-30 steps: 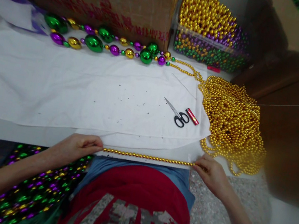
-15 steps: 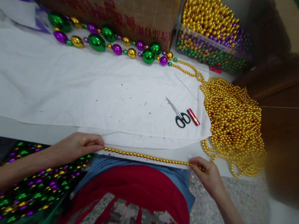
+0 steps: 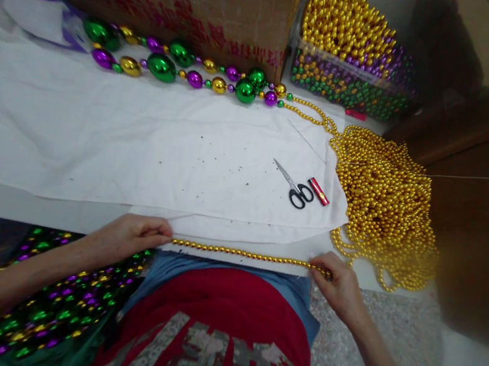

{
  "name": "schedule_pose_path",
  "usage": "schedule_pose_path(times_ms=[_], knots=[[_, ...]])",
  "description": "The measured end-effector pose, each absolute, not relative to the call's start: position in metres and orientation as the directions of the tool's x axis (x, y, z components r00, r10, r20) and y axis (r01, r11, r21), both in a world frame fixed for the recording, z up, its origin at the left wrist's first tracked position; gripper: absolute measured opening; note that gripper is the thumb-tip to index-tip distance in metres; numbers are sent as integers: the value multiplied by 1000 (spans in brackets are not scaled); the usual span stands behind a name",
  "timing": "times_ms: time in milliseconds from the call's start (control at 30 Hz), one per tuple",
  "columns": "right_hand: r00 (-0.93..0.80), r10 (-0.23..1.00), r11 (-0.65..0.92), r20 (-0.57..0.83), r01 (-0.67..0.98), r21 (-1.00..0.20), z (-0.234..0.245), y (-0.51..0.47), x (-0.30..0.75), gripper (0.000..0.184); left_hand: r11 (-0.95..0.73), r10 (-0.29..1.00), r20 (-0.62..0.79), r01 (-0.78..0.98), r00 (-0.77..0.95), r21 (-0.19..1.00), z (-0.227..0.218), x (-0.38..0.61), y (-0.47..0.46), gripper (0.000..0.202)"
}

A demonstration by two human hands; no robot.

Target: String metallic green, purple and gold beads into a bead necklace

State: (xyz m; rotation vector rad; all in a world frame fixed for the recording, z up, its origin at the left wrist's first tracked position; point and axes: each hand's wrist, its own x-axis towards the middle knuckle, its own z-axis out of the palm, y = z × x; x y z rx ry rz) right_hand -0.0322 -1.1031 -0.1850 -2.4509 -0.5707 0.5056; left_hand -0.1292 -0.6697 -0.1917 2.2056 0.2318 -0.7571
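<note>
Fingers of L hand (image 3: 143, 233) & R hand (image 3: 340, 282) both pinching a gold bead strand (image 3: 241, 252), one at each end of the straight stretch; a few beads show w/in R hand. Strand runs taut btwn them, along front edge of worktop (image 3: 91, 216). Just beyond: white cloth (image 3: 91, 137) w/ dark specks, scissors (image 3: 293, 188) & small red item (image 3: 319, 192) nr its R end. Gold bead pile (image 3: 384, 208) to R. Farther back: multicol. bead string (image 3: 161, 67), then cardboard box (image 3: 185, 8).

Craft workshop — bead-filled carton (image 3: 184, 11), scissors (image 3: 293, 186)
</note>
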Motion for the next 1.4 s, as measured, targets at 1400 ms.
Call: schedule_pose_path(times_ms=[1400], knots=[[796,577,-700,-183,366,-613,-185,-1101,-30,9,-722,-65,-616,389,785,572,-194,-127,-673,39]])
